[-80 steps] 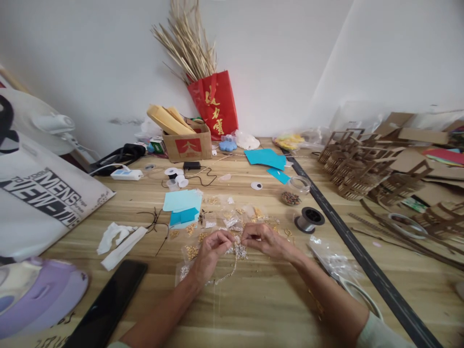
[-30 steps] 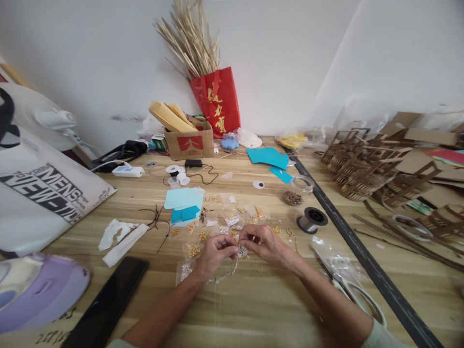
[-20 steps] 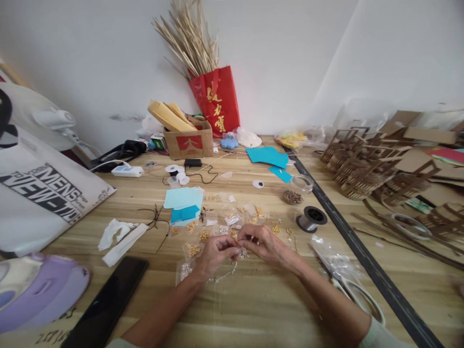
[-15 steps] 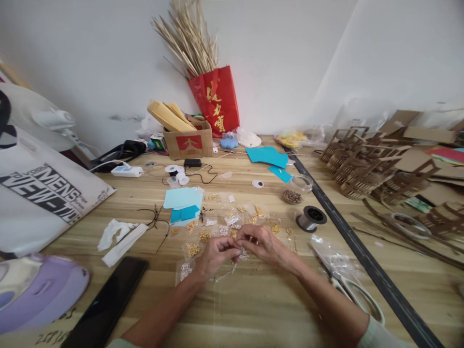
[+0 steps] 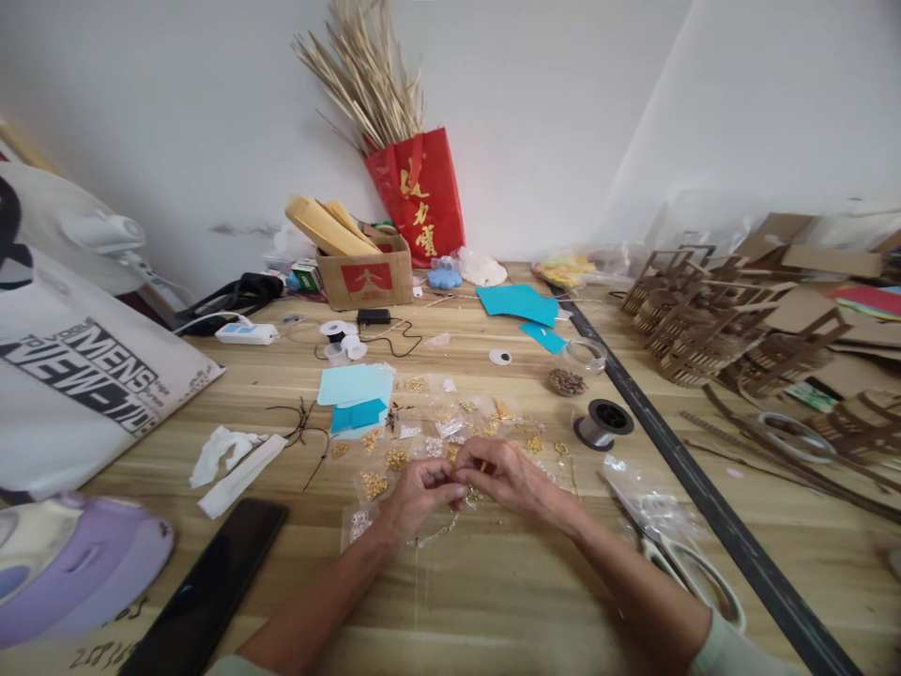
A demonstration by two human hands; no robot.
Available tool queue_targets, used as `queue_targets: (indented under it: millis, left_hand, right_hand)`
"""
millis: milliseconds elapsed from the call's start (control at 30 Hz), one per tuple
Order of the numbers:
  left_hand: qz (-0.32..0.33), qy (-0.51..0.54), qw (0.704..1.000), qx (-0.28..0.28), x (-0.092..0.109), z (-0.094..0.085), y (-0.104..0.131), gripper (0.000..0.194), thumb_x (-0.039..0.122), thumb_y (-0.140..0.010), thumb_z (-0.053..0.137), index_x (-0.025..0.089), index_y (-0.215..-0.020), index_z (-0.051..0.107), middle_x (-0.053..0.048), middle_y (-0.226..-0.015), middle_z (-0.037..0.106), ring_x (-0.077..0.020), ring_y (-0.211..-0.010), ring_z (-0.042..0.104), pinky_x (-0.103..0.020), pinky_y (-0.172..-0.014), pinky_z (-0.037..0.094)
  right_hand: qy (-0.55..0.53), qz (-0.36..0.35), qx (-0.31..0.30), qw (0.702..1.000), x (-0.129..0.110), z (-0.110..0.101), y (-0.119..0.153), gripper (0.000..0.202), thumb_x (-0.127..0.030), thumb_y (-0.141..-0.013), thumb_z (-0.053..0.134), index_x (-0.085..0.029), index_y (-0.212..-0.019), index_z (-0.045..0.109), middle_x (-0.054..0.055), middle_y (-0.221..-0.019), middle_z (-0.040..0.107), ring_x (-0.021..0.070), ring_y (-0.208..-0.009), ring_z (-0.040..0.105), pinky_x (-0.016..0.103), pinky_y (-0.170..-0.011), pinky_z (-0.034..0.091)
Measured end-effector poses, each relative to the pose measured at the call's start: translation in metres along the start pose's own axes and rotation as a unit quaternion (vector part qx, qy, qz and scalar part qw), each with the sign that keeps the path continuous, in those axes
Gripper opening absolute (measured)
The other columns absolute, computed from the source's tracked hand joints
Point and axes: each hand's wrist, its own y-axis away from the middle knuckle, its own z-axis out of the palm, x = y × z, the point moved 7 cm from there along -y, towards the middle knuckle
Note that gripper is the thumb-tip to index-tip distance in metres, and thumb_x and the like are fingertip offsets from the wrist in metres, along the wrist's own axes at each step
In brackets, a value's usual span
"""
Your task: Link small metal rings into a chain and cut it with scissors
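Note:
My left hand (image 5: 426, 493) pinches a thin beaded strand (image 5: 437, 537), which hangs below its fingers in a curve over the wood. Thumb and fingers of my right hand (image 5: 496, 472) are pressed together just beside the left fingertips; whatever sits between them is too small to make out. Around both hands lie small clear bags of gold beads (image 5: 373, 484), white beads (image 5: 360, 524) and other tiny gold parts (image 5: 534, 444). Behind the left hand are light and bright blue cards (image 5: 357, 387).
Scissors (image 5: 676, 554) and a wire spool (image 5: 603, 424) lie to the right, near a bead dish (image 5: 567, 381). On the left are a black phone (image 5: 207, 582), white strips (image 5: 243, 476) and a purple device (image 5: 91, 563). Wooden baskets (image 5: 704, 319) stand far right.
My right hand has shifted very slightly left towards the left fingertips. My left hand and the hanging strand look almost unchanged.

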Motion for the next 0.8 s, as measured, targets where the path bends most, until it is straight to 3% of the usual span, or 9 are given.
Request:
queue_targets:
  millis: [167, 300, 400, 633, 800]
  left_hand:
    - [-0.004, 0.074, 0.997, -0.018, -0.008, -0.001, -0.003, 0.022, 0.029, -0.063, 0.080, 0.012, -0.066, 0.065, -0.001, -0.058, 0.064, -0.0116, -0.052, 0.059, -0.024, -0.055, 0.048]
    - [-0.003, 0.136, 0.991, 0.001, -0.004, -0.003, -0.003, 0.023, 0.026, -0.059, 0.082, 0.012, -0.062, 0.064, 0.001, -0.059, 0.062, -0.0095, -0.050, 0.057, -0.021, -0.051, 0.048]
    - [-0.001, 0.155, 0.988, 0.012, 0.001, -0.003, -0.002, 0.024, 0.025, -0.057, 0.083, 0.012, -0.061, 0.064, 0.001, -0.059, 0.062, -0.0088, -0.050, 0.057, -0.021, -0.050, 0.048]
    - [0.005, 0.171, 0.985, 0.026, 0.000, -0.007, -0.002, 0.025, 0.025, -0.056, 0.085, 0.012, -0.062, 0.064, 0.001, -0.057, 0.063, -0.0093, -0.047, 0.059, -0.020, -0.049, 0.047]
    - [0.011, 0.165, 0.986, 0.030, 0.000, -0.008, -0.002, 0.026, 0.025, -0.055, 0.085, 0.012, -0.063, 0.064, 0.002, -0.056, 0.063, -0.0094, -0.046, 0.059, -0.021, -0.049, 0.048]
  right_hand:
    - [0.002, 0.012, 0.023, 1.000, 0.005, -0.002, 0.000, 0.006, -0.018, -0.086, 0.055, -0.017, -0.087, 0.060, -0.001, -0.073, 0.061, 0.0090, -0.058, 0.052, 0.020, -0.054, 0.040]
    - [-0.012, 0.000, 0.099, 0.995, 0.006, -0.014, 0.001, 0.028, -0.017, -0.084, 0.055, -0.020, -0.112, 0.051, 0.005, -0.106, 0.057, 0.0080, -0.060, 0.057, 0.021, -0.054, 0.044]
    - [-0.001, -0.020, 0.124, 0.992, 0.001, -0.021, 0.002, 0.026, -0.016, -0.084, 0.055, -0.021, -0.110, 0.052, 0.007, -0.111, 0.053, 0.0082, -0.062, 0.058, 0.022, -0.056, 0.046]
    - [0.035, -0.043, 0.034, 0.998, -0.006, -0.007, 0.002, 0.008, -0.014, -0.085, 0.057, -0.017, -0.090, 0.063, 0.002, -0.085, 0.061, 0.0100, -0.064, 0.056, 0.020, -0.056, 0.042]
    - [0.054, -0.035, 0.032, 0.997, -0.007, -0.003, 0.002, 0.009, -0.013, -0.086, 0.057, -0.016, -0.086, 0.065, 0.002, -0.081, 0.062, 0.0117, -0.069, 0.057, 0.020, -0.058, 0.042]
